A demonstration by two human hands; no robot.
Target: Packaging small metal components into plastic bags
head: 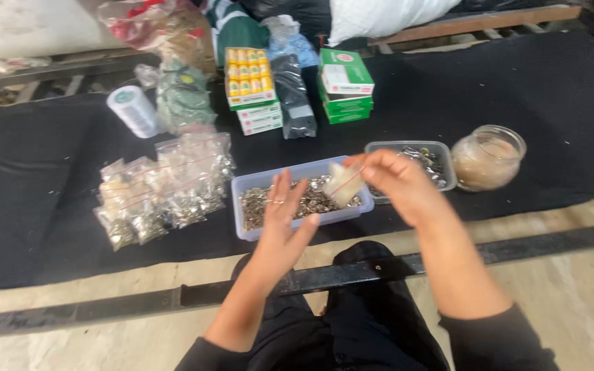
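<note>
A big black surface (531, 89) fills most of the view, and all the things lie on it. At the back stand a white sack (379, 15), some crumpled bags (166, 31) and a dark bag (291, 93). Near them are a stack of green boxes (345, 86) and a stack of yellow and white boxes (252, 89). A white roll (134, 110) stands to the left of those. In front of the roll lies a heap of small clear bags (166, 189), each with little metal bits inside. In the middle, close to the person, sits a pale blue tray (290, 223) full of small metal bits (256, 206). A grey tray (441, 154) with more bits sits just beside it on the right. A glass jar (487, 158) with something pale inside stands next to the grey tray. The left hand (283, 213) lies flat and open over the blue tray, fingers spread, with its tips on the bits. The right hand (397, 180) is above the gap between the two trays. It pinches one small clear bag (344, 184) between thumb and fingers. That bag hangs over the right end of the blue tray. The picture is a bit blurry there, so what is in the bag cannot be told.
</note>
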